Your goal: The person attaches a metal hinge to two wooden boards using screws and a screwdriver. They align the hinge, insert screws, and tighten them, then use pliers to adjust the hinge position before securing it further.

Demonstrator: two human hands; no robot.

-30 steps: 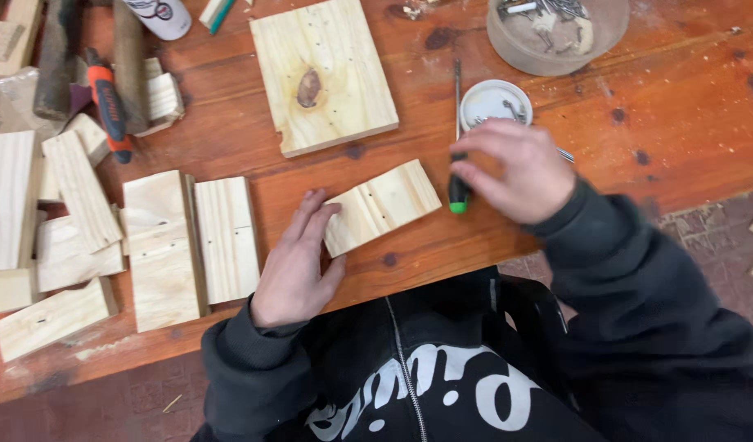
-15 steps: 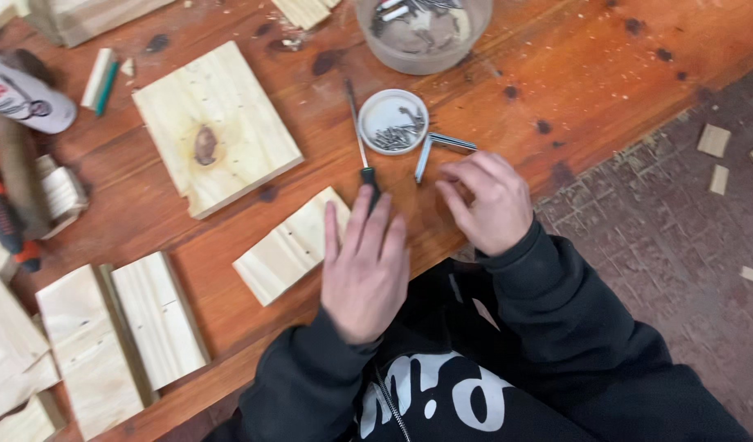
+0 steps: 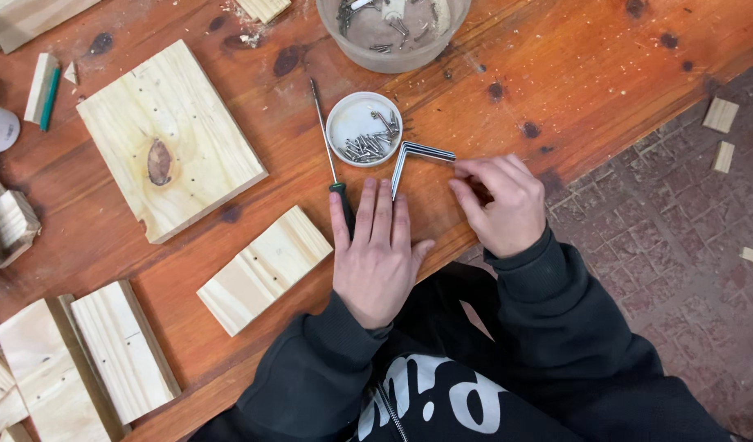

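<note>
Left hand [image 3: 376, 254]: flat, fingers spread, covering the green-handled screwdriver [image 3: 327, 147] grip.
Right hand [image 3: 499, 200]: fingertips pinched on the bent metal angle bracket [image 3: 413, 160].
Beside: round white dish of screws [image 3: 364, 128].

Pine boards [image 3: 170, 139] on the wooden bench [image 3: 556, 49], clear tub of hardware [image 3: 393, 29].

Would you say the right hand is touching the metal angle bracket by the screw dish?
Touching. The head view shows the right hand's fingertips meeting one end of the metal angle bracket on the bench, with no gap visible between them.
</note>
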